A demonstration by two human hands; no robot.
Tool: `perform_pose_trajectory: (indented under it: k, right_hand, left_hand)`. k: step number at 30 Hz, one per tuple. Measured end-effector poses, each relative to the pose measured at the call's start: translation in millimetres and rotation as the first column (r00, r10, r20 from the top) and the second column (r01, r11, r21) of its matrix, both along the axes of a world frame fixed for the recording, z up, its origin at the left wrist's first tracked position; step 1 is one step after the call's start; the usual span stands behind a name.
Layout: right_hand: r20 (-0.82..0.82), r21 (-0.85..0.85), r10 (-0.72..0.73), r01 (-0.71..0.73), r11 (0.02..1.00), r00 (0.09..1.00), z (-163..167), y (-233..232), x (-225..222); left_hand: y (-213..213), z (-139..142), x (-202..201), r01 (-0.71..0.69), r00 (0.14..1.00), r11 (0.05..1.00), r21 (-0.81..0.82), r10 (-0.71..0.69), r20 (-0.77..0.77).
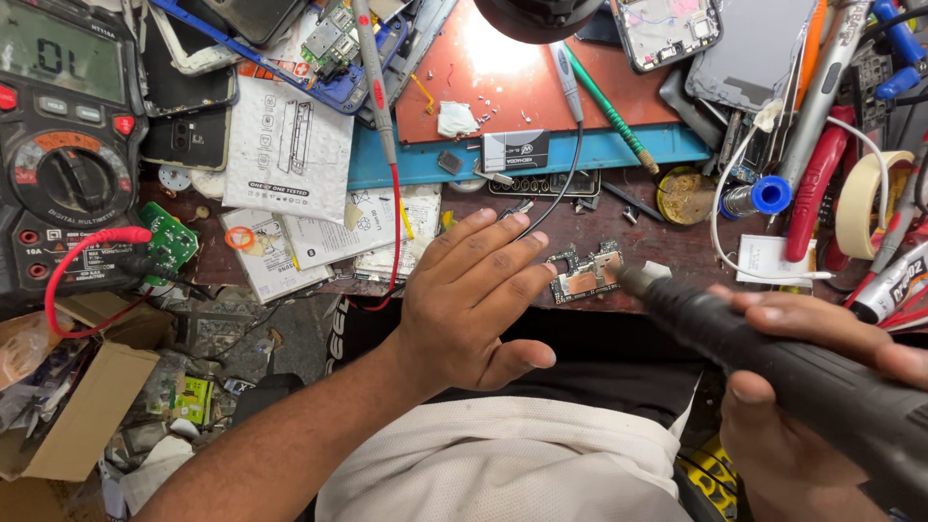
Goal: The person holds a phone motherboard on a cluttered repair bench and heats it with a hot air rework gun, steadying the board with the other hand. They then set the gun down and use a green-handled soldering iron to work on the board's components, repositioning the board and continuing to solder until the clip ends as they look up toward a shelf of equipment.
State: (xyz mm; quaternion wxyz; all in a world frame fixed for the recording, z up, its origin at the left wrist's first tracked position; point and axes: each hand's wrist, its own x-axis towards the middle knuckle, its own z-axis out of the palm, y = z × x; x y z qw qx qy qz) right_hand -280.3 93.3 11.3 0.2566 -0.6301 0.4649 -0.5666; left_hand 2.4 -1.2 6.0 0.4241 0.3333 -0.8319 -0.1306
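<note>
Right hand (802,387) wrapped round black rotary tool (773,362), tip at circuit board (587,273) on bench front edge (677,253). Left hand (474,309) spread flat, empty, beside board. Advise: pin board firmly, keep tip light.

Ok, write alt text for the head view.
A right hand holds a black rotary tool, its tip at a small circuit board on a cluttered workbench. The left hand, fingers spread, hovers beside the board; a multimeter sits far left.

one multimeter (66,135), two hands (471,307), one circuit board (587,272)
</note>
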Motion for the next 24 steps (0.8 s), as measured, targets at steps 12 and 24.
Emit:
perform_pose_trajectory:
  k: [12, 24]
  right_hand:
    - [0.017, 0.046, 0.023, -0.024, 0.999, 1.0, 0.1, 9.2, -4.3]
    - [-0.041, 0.068, 0.045, -0.042, 0.997, 0.998, 0.2, 7.4, -11.2]
  left_hand:
    - [0.0, -0.4, 0.0, 0.0, 1.0, 1.0, 0.0, 0.0, -0.002]
    - [0.6, 0.0, 0.9, 0.0, 1.0, 1.0, 0.004, 0.0, 0.001]
